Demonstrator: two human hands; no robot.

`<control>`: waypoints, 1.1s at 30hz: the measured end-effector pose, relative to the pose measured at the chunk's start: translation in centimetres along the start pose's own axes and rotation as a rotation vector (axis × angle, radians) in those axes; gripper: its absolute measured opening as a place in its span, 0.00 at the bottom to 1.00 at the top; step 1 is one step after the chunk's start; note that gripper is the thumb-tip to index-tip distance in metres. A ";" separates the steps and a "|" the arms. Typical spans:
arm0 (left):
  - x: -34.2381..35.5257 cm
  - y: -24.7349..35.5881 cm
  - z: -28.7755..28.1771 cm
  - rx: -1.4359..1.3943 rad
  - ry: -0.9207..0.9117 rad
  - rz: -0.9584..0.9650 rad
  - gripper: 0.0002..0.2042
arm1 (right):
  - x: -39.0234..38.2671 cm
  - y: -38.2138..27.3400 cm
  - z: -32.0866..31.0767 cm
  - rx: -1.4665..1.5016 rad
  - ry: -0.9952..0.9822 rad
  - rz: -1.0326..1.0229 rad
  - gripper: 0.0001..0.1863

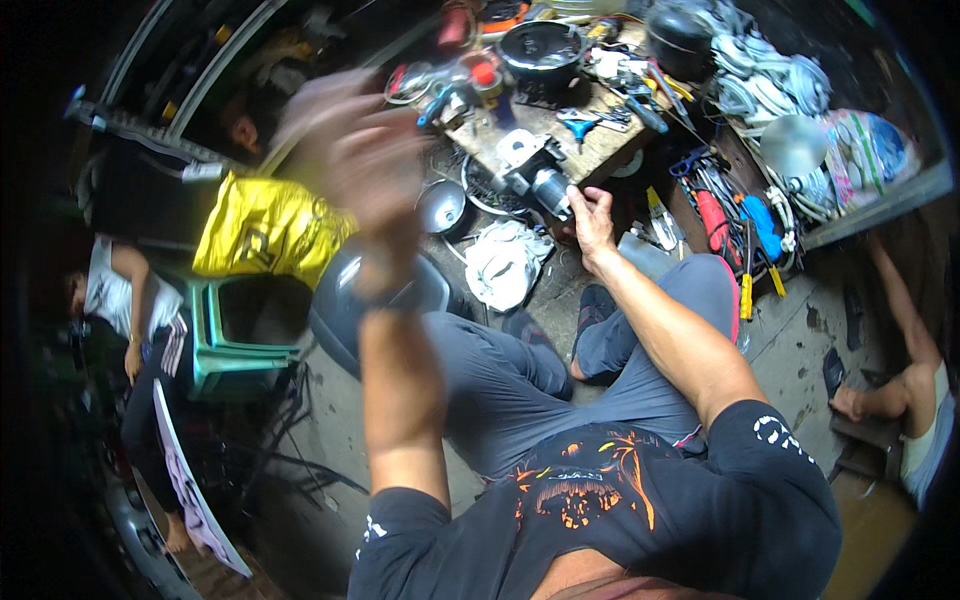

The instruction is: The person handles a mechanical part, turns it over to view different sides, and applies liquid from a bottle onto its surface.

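Note:
My right hand (594, 228) is closed on the near end of a motor-like part (550, 190), dark with a silver cylindrical body. The part rests against the near edge of a worn wooden work block (590, 143), beside a pale metal plate (518, 148). My left hand (370, 160) is raised to the left of the block and badly smeared by motion, so its fingers cannot be read. Below it lie a round metal bowl (441, 207) and a bunched white cloth (505, 262). A blue-handled tool (578, 127) sits on the block.
A dark pot (541, 48) and a red-capped bottle (485, 76) stand at the back. Right, a tool box holds red-handled pliers (711, 215). Left are a yellow bag (265, 228) and green stool (235, 345). Other people sit at both sides.

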State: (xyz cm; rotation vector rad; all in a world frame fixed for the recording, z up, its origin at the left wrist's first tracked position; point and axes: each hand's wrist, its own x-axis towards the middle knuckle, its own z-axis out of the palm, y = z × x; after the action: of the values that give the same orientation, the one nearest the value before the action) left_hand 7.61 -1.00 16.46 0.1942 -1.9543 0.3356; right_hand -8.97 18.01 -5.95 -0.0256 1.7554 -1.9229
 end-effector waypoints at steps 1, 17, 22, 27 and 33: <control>-1.9 1.4 3.0 0.049 -0.205 0.036 0.19 | -0.5 0.1 0.0 -0.308 0.014 -0.151 0.41; -11.5 5.5 10.3 -0.242 -0.605 0.535 0.24 | -0.1 0.2 -1.1 -0.780 -0.064 -0.729 0.36; -12.3 6.2 11.4 -0.192 -0.496 0.243 0.29 | -0.2 -0.3 -1.1 -0.812 -0.059 -0.704 0.34; -12.4 7.0 12.1 -0.212 -0.523 -0.126 0.35 | 0.1 -0.6 -1.4 -0.817 -0.094 -0.716 0.35; -13.6 7.4 13.7 -0.692 -0.810 -1.209 0.65 | 2.1 0.3 -2.0 0.033 -0.291 0.180 0.33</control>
State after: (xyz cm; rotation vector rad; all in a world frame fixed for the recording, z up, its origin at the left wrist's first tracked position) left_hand -1.10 1.29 -2.15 1.0885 -2.1674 -1.3591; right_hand -11.38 19.06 -7.23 -0.1245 1.4815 -1.7218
